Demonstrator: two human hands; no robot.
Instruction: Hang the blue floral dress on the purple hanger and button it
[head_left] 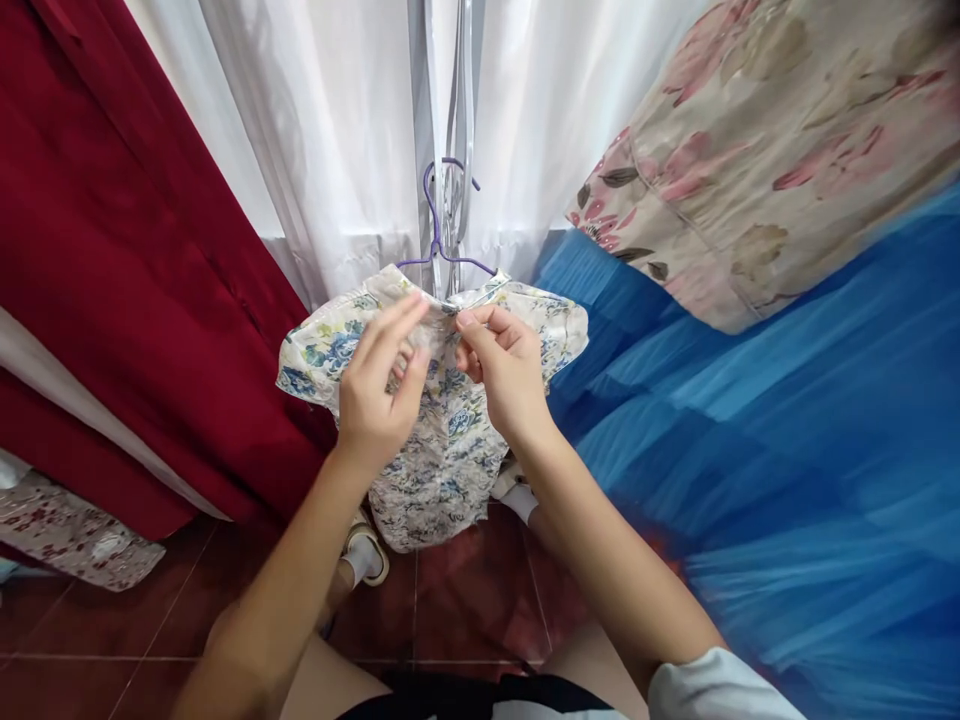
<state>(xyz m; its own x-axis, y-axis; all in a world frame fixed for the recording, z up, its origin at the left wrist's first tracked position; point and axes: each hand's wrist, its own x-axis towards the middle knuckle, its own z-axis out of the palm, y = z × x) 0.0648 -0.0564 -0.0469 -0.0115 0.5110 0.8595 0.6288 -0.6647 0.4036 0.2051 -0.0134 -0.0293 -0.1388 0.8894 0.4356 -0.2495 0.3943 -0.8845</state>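
A small cream shirt with blue flowers [442,450] hangs on a purple wire hanger [437,225], whose hook is caught on a metal stand [459,100]. My left hand [379,385] is at the shirt's collar, fingers curled on the cloth just left of the neck opening. My right hand [502,360] pinches the collar edge right beside it, thumb and forefinger together. Both hands meet at the middle of the neckline.
A dark red curtain [127,250] hangs at the left, white sheer curtains [330,120] behind. A blue sheet [787,400] covers a bed at the right, with a floral cloth [765,150] above it. Red floor tiles [465,600] and my feet are below.
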